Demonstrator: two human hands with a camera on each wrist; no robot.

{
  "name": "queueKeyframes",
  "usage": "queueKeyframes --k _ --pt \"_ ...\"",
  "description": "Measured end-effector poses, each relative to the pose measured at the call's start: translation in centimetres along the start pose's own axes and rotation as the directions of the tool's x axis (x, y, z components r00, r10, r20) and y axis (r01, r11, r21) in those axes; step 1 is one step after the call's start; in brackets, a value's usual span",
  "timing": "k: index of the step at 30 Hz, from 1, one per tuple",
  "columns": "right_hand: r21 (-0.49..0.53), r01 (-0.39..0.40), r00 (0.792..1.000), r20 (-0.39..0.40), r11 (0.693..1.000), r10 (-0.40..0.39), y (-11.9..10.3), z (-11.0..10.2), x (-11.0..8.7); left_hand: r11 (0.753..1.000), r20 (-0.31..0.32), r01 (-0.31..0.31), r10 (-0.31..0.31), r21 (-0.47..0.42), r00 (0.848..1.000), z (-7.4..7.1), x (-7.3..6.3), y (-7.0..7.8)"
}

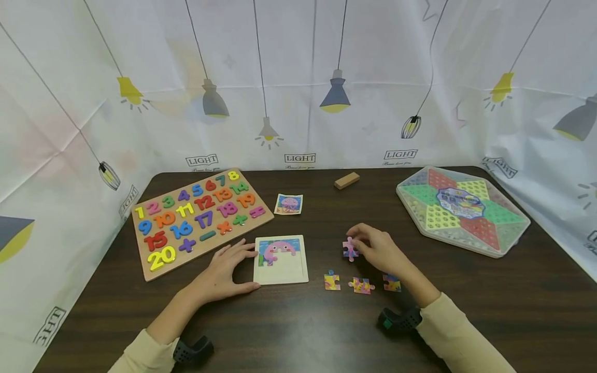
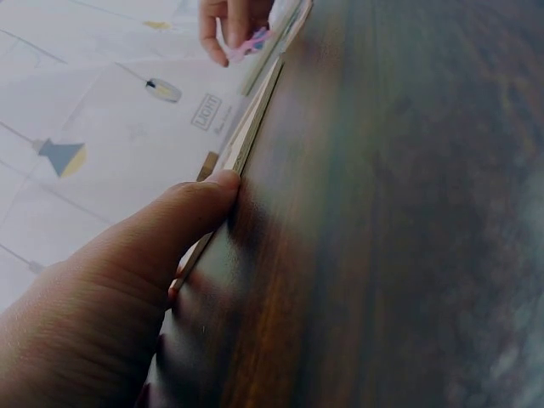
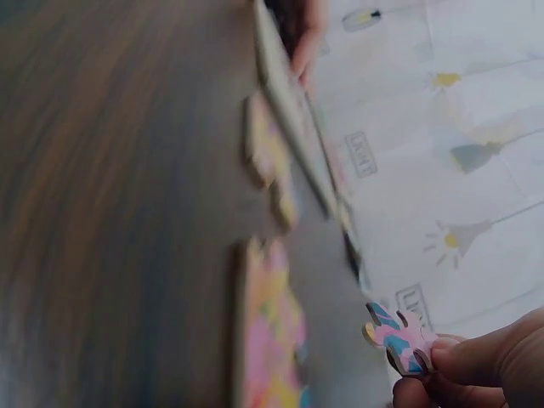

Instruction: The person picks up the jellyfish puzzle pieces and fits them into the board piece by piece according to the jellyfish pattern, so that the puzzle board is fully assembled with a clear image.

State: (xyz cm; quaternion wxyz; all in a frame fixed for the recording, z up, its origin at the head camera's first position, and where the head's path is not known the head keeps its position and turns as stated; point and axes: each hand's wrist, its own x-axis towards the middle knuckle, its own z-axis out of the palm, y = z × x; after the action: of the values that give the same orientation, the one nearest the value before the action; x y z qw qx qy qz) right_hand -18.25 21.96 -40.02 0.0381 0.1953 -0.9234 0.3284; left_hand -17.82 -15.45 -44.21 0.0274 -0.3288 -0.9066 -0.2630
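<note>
Puzzle piece (image 1: 350, 249), pink w/ some blue, is pinched b/w thumb & fingers of the R hand (image 1: 375, 248), over approx. the middle of the desk (image 1: 298, 331); R wrist view shows it lifted off the surface. L hand (image 1: 230, 272) is spread, fingers not curled round anything: thumb touches the near-L corner of the puzzle tray (image 1: 282, 273), other fingers lie by the tray's L edge. Tray sits flat, L of the held pc; far part shows a pink creature on blue, near-R part is bare pale wood.

Nearer the desk's front edge than the held pc, 3 loose pcs lie in a row: yellow pc (image 1: 331, 282), pink-yellow pc (image 1: 362, 285) & blue-yellow pc (image 1: 392, 283), the last right beside the R forearm. Black wristbands (image 1: 400, 319) on both wrists, cream sleeves (image 1: 459, 331) below.

Further out: small picture card (image 1: 288, 204) beyond the tray, near the number board (image 1: 179, 257), which fills the desk's far-L corner w/ coloured numerals & signs. Wooden block (image 1: 347, 180) lies nr the far edge; hexagonal game box (image 1: 436, 217) takes the far-R corner. Behind, white cloth (image 1: 289, 41) w/ printed lamps & "LIGHT" labels.
</note>
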Motion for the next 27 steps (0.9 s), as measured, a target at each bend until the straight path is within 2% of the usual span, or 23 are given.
queueKeyframes --k 10,27 --pt "0.102 0.030 0.998 0.055 0.994 -0.035 -3.0 0.4 1.3 1.000 0.003 0.008 -0.008 -0.005 1.000 0.0 -0.1 0.0" --pt "0.148 0.132 0.987 0.071 0.980 -0.144 -6.1 3.5 4.2 1.000 0.024 0.021 -0.021 -0.001 0.999 0.0 0.0 -0.1"
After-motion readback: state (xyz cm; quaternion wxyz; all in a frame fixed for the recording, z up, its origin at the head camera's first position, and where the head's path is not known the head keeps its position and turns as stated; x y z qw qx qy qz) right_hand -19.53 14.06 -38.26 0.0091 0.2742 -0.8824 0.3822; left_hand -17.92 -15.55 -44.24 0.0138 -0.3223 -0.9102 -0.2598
